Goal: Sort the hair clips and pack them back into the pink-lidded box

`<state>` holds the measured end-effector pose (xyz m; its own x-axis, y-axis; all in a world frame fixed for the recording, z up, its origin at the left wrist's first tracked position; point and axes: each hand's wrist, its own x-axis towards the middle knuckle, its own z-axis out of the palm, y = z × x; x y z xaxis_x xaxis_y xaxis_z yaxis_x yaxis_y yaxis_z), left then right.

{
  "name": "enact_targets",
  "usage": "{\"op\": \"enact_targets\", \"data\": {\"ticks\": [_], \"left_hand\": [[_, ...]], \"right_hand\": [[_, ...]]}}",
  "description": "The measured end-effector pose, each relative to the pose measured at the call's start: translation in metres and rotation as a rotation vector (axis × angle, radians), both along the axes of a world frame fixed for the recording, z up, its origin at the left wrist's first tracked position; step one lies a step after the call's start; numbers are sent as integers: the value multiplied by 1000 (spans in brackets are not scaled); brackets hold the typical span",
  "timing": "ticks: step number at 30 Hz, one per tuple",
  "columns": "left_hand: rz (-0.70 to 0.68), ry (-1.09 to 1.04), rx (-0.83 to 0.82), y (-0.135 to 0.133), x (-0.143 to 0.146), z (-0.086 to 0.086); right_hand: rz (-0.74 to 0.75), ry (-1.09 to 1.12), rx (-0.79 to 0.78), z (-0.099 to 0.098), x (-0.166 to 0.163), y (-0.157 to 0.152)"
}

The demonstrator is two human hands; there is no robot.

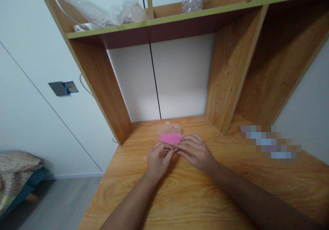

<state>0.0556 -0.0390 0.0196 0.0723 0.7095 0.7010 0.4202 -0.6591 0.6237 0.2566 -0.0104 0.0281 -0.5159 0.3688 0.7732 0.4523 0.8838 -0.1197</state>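
I see both hands meeting just in front of the case. The left hand (158,158) is curled nearly closed, and the right hand (195,151) is arched with its fingers bent down. Their fingertips pinch one small part (175,147) between them, too small for me to identify.

The pink case (169,139) lies open on the desk (180,195), with its clear lid (168,129) behind it. A tiny disc (145,158) lies left of the case, beside the left hand.

Risks, as I judge them:
- The part could slip from the fingertip pinch and roll across the desk.
- The right hand touches or overlaps the case edge, so a nudge could shift it.

I can read no writing. A patch right of the case is blurred out.
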Motion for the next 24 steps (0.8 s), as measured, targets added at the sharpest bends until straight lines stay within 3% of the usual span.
{"op": "enact_targets", "data": {"ticks": [9, 24], "left_hand": [[-90, -45, -143, 4, -1, -4], [-151, 63, 68, 7, -3, -2]], "right_hand": [[11, -2, 25, -3, 3, 4], [42, 73, 22, -4, 3, 4]]}}
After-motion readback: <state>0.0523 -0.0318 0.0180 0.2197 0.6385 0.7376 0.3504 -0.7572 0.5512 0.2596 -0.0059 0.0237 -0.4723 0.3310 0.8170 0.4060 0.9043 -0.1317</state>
